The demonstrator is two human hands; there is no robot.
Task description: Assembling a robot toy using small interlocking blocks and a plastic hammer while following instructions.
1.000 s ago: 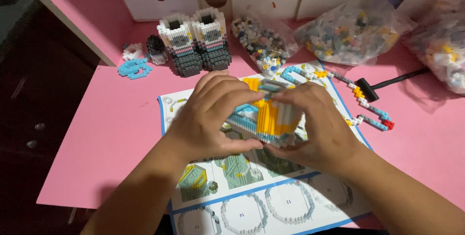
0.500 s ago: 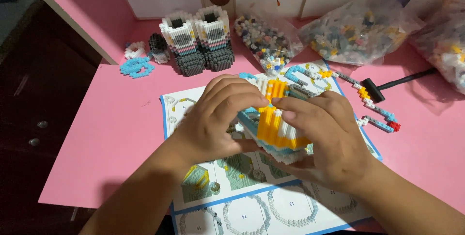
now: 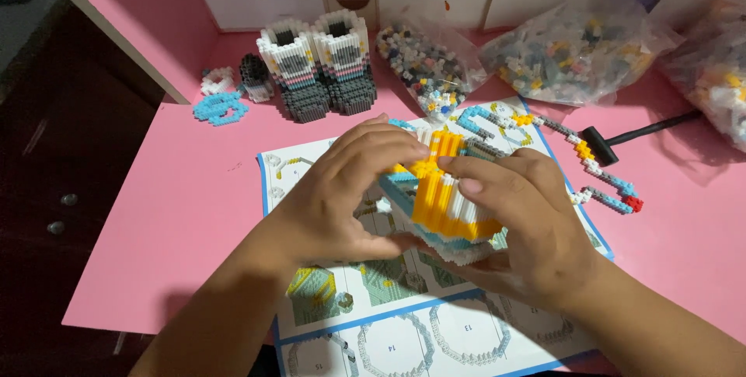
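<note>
Yellow-and-white brick model (image 3: 444,204) clamped in both hands' grip (left hand (image 3: 342,194), right hand (image 3: 519,225)) above instruction sheet (image 3: 404,322); brick bags (image 3: 579,54) behind.

My left hand (image 3: 338,198) and right hand (image 3: 517,225): both bare, forearms unsleeved, no rings, watch or gloves; nails short.

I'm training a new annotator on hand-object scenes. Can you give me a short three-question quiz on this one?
1. True or false: both hands grip the yellow and white brick model.
2. What lies under the model? A) instruction sheet B) cloth C) tray
3. Which hand, the left hand or the right hand, is nearer the black tool?

Key: 1 true; 2 A; 3 the right hand.
</note>
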